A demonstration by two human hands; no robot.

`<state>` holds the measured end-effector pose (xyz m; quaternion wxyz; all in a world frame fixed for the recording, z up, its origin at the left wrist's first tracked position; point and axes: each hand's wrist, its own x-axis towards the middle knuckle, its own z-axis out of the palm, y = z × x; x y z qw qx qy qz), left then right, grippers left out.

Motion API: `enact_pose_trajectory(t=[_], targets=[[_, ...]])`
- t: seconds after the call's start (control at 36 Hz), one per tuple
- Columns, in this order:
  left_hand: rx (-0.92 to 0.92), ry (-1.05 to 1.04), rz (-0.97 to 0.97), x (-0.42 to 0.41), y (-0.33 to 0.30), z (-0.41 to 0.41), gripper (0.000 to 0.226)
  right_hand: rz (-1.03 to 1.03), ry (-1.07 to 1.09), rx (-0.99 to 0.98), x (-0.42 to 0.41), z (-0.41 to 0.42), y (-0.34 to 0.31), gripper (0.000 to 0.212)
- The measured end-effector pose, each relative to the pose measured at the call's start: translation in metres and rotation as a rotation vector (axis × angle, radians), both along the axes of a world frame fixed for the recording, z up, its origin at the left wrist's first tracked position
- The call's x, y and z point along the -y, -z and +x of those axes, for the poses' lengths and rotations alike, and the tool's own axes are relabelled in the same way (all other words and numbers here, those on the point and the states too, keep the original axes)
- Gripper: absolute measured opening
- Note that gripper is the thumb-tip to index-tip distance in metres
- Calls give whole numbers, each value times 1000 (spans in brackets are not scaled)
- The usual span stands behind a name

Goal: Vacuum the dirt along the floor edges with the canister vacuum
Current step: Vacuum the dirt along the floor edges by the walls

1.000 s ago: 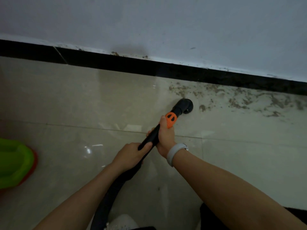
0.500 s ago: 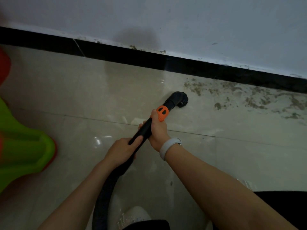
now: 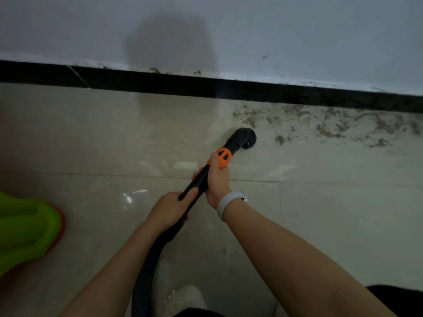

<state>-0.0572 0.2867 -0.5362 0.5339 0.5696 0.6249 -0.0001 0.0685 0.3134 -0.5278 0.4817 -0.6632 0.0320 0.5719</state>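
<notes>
Head view: one frame, looking down at the floor edge.
Landmark: black skirting strip (image 3: 160,84) along the foot of the pale wall (image 3: 274,30).
Dirt (image 3: 332,124): brown crumbs and smears on the glossy floor tiles (image 3: 91,133), just below the skirting strip, spread towards its right end.
Brush nozzle (image 3: 243,138): round, black, on the tiles a little below the skirting strip, just left of the nearest dirt patch.
Vacuum wand (image 3: 199,181): black tube with an orange collar (image 3: 223,157), slanting from the nozzle down and away from the skirting strip into the hose (image 3: 148,266).
Right hand (image 3: 218,179): fingers wrapped round the wand just behind the orange collar; a pale band (image 3: 225,204) on the wrist.
Left hand (image 3: 170,208): fingers closed round the wand lower down, farther from the skirting strip.
Green and orange plastic object (image 3: 25,227): far left, well below the skirting strip.
Pale shoe (image 3: 187,298): bottom edge, beside the hose.
</notes>
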Motion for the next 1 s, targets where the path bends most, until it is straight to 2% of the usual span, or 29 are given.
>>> enact_pose_trajectory(t=[0.19,0.5,0.58,0.81,1.0], targets=[[-89,-48,57,11,-12,-5,62,-50,-48,6,-9,6,-6,31],[-283,-155,43,88,-53,-34,58,-130,-424,-222,44,-9,-32,21],[-286,-176,28,112,-54,-31,54,-109,-429,-223,66,-9,-27,17],[-266,-198,46,151,-21,-33,53,-13,-433,-163,107,-9,1,24],[-280,19,112,133,-8,-3,51,13,-249,-102,119,32,9,22]])
